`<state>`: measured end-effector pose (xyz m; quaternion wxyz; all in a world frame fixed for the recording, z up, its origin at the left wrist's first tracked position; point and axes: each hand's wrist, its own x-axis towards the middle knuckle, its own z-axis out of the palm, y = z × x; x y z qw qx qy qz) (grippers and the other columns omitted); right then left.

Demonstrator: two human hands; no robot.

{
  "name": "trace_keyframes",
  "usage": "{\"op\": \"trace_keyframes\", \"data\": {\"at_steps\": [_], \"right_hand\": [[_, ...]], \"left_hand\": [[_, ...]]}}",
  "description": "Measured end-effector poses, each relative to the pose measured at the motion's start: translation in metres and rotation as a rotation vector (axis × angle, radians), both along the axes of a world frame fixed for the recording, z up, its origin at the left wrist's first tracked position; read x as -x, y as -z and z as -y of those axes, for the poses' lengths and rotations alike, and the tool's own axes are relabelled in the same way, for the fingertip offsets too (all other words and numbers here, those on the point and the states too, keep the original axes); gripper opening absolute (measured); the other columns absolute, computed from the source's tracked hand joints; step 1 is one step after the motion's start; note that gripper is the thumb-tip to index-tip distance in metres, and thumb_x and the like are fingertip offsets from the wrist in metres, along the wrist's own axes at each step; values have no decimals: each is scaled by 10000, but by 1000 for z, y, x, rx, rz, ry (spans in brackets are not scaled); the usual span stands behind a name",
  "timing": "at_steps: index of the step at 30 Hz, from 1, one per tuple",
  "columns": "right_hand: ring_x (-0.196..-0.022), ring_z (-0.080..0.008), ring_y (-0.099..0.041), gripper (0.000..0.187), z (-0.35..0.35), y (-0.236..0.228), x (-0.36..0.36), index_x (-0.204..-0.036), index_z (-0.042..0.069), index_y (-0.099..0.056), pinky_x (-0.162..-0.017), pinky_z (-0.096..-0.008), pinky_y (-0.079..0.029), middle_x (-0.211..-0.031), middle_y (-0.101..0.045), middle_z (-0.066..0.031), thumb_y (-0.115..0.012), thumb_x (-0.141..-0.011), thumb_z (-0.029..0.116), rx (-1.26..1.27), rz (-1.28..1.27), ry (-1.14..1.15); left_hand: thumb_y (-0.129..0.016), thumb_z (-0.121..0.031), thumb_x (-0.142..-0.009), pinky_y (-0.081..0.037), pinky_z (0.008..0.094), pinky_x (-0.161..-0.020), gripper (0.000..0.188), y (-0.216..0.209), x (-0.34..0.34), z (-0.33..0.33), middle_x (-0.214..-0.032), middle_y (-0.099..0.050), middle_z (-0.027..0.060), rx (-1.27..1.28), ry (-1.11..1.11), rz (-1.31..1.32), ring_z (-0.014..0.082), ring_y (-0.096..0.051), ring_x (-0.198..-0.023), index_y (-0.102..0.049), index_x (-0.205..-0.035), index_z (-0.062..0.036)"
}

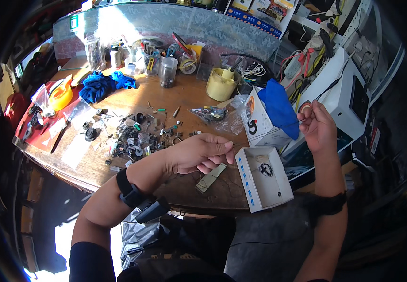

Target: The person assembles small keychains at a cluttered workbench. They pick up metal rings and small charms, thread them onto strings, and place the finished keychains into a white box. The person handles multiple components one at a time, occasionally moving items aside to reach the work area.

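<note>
A thin dark cord [271, 133] stretches between my two hands above the right side of the bench. My left hand [199, 152] pinches its left end between thumb and forefinger, the other fingers curled. Raised higher at the right, my right hand [318, 124] is closed on the cord, with a small round brownish piece [305, 107] at its fingertips. Below the cord lies an open white box [254, 188] holding a small black coil of cord [265, 169] and a little black part [279, 194]. A pale greenish strip [211, 178] rests under my left hand.
Small loose parts [140, 136] are heaped left of centre. Behind stand a yellow tub [221, 84], a clear cup [168, 72] and a tool holder [151, 63]. A blue cloth [278, 108] drapes over a white carton [259, 120]; a white machine [342, 89] stands at right.
</note>
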<state>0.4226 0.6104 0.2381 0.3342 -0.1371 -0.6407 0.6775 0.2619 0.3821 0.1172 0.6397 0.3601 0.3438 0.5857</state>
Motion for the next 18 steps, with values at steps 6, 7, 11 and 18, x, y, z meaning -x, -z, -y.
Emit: {"op": "trace_keyframes", "data": {"at_steps": [6,7,11,18], "right_hand": [[-460,-55,-355,166,-42,-1,-48,-885,78,-495,-376,-186,-246,-583,-403,25,-468,-941,232,90,67,289],[-403,-42,-309,167,-51,1,-60,-806,122,-444,-345,-176,-216,-556,-379,43,-464,-943,215,89,66,284],[-385,-42,-296,175,-90,18,-112,-783,146,-449,-335,-181,-208,-538,-372,46,-485,-933,229,91,120,401],[-420,-52,-296,148,-121,51,-158,-842,135,-477,-368,-193,-204,-549,-357,48,-510,-922,254,119,204,526]], "left_hand": [[-478,-202,-938,-176,175,-393,210,16,22,25,-561,-312,-84,41,-116,33,18,-244,-450,-547,-815,-47],[-478,-200,-938,-178,175,-393,209,18,26,32,-561,-313,-84,52,-135,25,19,-245,-450,-548,-815,-45],[-462,-198,-942,-167,188,-403,216,17,36,54,-554,-279,-90,92,-210,-58,28,-228,-444,-526,-802,-46],[-472,-209,-939,-171,196,-393,221,17,33,38,-545,-305,-77,18,-311,79,36,-219,-423,-552,-826,-38]]}}
